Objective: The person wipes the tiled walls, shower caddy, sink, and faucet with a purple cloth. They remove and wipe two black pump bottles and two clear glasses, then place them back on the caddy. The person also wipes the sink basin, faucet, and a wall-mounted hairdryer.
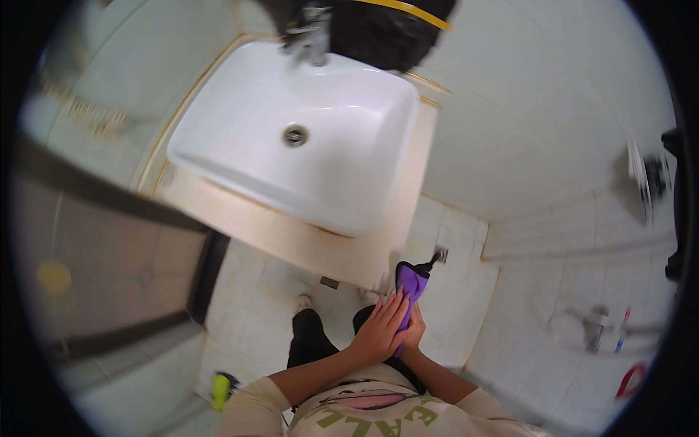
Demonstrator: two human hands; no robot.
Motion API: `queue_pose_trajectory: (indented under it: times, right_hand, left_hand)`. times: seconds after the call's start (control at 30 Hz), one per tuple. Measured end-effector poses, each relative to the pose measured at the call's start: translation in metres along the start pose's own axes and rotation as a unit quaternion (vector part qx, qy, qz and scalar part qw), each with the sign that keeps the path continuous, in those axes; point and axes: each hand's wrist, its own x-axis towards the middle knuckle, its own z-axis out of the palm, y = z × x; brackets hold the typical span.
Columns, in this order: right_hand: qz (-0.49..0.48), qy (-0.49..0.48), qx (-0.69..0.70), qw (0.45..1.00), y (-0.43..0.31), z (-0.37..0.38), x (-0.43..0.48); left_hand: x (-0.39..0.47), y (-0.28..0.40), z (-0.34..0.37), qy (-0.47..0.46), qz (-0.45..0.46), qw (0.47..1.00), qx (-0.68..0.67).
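A purple cloth (413, 282) with black edging is pressed between my two hands, near the front right corner of the sink counter. My left hand (382, 329) lies against the cloth's near side with its fingers extended together. Behind the cloth, my right hand (416, 326) is partly hidden, its fingers against the other side. The cloth's upper end sticks out beyond my fingertips, with a dark strap or tip at its corner. Beyond my hands is a white rectangular sink (349, 158), its metal drain (295, 135) visible.
A chrome faucet (317, 35) stands at the sink's back, beside a black bag (390, 33). The beige counter (278, 232) surrounds the basin. A floor drain (329, 282) lies below. A shower valve (595, 328) is on the right wall, and a yellow-green object (220, 391) sits at lower left.
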Motion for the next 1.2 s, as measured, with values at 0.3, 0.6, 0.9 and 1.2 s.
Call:
queue_pose_trajectory:
  times: [0.3, 0.6, 0.9, 1.2]
  right_hand:
    - [-0.445, -0.402, -0.422, 0.68, -0.039, 0.038, 0.133]
    - [-0.48, -0.571, -0.382, 0.546, -0.031, 0.075, 0.162]
    - [-0.519, -0.443, -0.475, 0.555, -0.01, 0.124, 0.141]
    - [-0.513, -0.505, -0.503, 0.479, -0.017, 0.04, 0.114]
  left_hand:
    - [-0.021, -0.026, 0.056, 0.483, -0.39, 0.784, 0.014]
    - [0.092, -0.145, 0.118, 0.621, -0.28, 0.677, -0.279]
    - [0.118, -0.223, 0.083, 0.739, -0.307, 0.597, -0.056]
    - [0.15, -0.138, 0.188, 0.698, -0.402, 0.592, -0.03]
